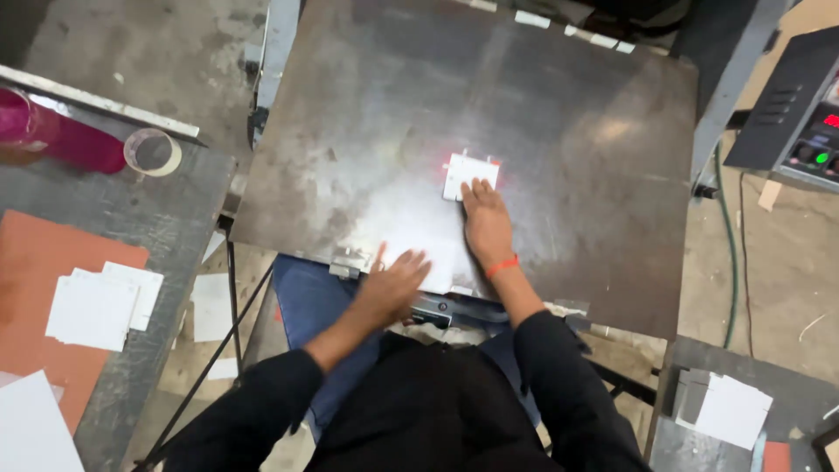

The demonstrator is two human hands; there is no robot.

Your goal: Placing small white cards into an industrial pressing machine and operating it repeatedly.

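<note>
Black sleeves fill the near edge, and from them both hands reach onto the steel bench [559, 114]; the right hand [486, 223] lies flat, fingers together, fingertips pressing the near edge of a small white card [468, 171], clamped on nothing; the left hand [395, 281] rests open, fingers spread, on a pale sheet at the near rim. That card looks thin, light and bendable, likely to slide on smooth metal; best pinched by an edge. Far left stands a tape roll [152, 151].
</note>
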